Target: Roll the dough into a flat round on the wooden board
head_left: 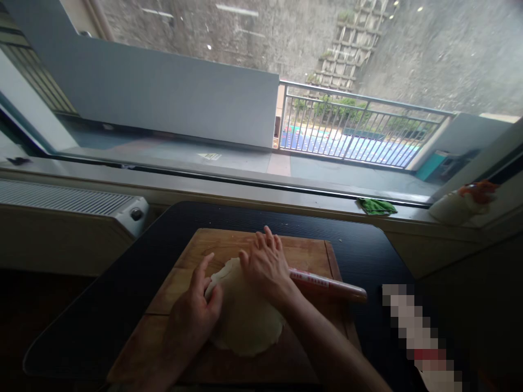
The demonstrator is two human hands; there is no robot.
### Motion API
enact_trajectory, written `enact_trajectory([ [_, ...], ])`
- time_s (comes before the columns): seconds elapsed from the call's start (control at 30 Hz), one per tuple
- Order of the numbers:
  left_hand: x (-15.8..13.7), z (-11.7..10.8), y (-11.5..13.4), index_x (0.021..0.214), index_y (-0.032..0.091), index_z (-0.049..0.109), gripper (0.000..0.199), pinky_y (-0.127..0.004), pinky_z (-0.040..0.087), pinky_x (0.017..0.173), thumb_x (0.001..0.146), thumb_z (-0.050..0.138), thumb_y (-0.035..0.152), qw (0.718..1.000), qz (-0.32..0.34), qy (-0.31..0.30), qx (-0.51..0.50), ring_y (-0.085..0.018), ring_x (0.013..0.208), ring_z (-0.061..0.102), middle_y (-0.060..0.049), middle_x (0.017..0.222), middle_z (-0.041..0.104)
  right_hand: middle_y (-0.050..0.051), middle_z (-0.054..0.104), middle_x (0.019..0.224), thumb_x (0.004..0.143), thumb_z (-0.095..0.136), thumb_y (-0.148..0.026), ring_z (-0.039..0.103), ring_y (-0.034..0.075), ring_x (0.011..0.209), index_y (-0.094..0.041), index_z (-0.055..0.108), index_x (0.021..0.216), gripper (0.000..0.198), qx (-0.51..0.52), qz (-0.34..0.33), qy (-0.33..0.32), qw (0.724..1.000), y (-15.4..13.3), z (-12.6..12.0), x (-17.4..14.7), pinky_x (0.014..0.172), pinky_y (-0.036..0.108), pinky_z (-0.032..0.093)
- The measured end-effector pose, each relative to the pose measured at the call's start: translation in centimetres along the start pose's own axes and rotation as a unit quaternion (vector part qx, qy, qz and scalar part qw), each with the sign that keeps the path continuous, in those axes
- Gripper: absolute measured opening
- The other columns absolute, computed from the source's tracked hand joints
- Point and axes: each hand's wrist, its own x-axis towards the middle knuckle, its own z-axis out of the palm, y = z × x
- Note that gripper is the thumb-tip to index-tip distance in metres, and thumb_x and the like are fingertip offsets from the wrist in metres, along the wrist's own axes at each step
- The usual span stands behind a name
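A pale, rolled-out sheet of dough (249, 321) with an uneven rim lies on a wooden cutting board (163, 337). At its left edge, my left hand (194, 310) has the rim between thumb and curved fingers, and the edge there looks slightly raised. My right hand (265, 267) rests across the dough's upper right part, palm down, with its fingers stretched out toward the far side of the board. Just right of that hand lies a rolling pin (327, 284) with a red and white printed label; its left end is hidden behind the hand.
The board stands on a black table (363, 245) below a window. Behind are a white radiator (73, 212) at left and a sill with a folded green cloth (376, 206). A pixelated pale object (417, 326) is at the lower right.
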Motion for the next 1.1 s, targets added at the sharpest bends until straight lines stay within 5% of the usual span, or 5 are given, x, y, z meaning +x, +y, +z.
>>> enact_trajectory([
  [0.13,-0.1,-0.2,0.5,0.137,0.026,0.032,0.058,-0.025,0.048,0.060,0.081,0.045,0.033,1.000,-0.009,0.007,0.009,-0.018,0.065,0.065,0.001,0.083,0.070,0.018,0.043,0.135,0.093,0.023,-0.046,0.017,0.031,0.135,-0.011,0.060,0.107,0.052,0.003,0.049,-0.026,0.998,1.0,-0.4,1.7,0.104,0.053,0.018],
  [0.33,-0.3,-0.2,0.5,0.137,0.026,0.032,0.059,-0.025,0.048,0.059,0.080,0.045,0.036,1.000,-0.007,0.004,0.011,-0.019,0.067,0.065,0.000,0.084,0.069,0.010,0.039,0.139,0.093,0.028,-0.045,0.010,0.024,0.136,-0.015,0.044,0.128,0.049,-0.011,-0.024,0.023,0.999,-0.5,-0.2,-0.7,0.108,0.044,0.014],
  [0.6,1.3,0.1,0.3,0.139,0.021,0.028,0.063,-0.024,0.046,0.057,0.081,0.046,0.039,0.999,0.014,0.037,0.026,-0.016,0.061,0.062,0.003,0.075,0.065,0.009,0.061,0.096,0.095,0.024,-0.041,0.052,0.021,0.094,-0.019,0.061,0.088,0.043,-0.043,0.021,0.015,0.999,3.0,-1.2,1.9,0.085,0.036,0.037],
  [0.8,1.8,1.2,1.2,0.135,0.027,0.034,0.054,-0.024,0.041,0.055,0.083,0.046,0.038,0.987,0.007,0.049,0.153,-0.018,0.068,0.064,0.000,0.087,0.066,0.006,0.062,0.089,0.094,0.026,-0.047,0.055,0.019,0.086,-0.021,0.059,0.087,0.043,-0.034,0.005,-0.002,0.999,3.2,-0.9,-1.0,0.073,0.030,0.041],
  [1.1,1.8,1.7,0.5,0.133,0.029,0.036,0.053,-0.023,0.042,0.059,0.083,0.048,0.039,0.983,0.000,0.073,0.167,-0.019,0.075,0.064,0.000,0.090,0.066,0.008,0.062,0.091,0.092,0.024,-0.053,0.056,0.023,0.090,-0.019,0.058,0.091,0.048,0.001,0.029,-0.021,0.999,3.3,-0.7,0.2,0.074,0.034,0.045],
])
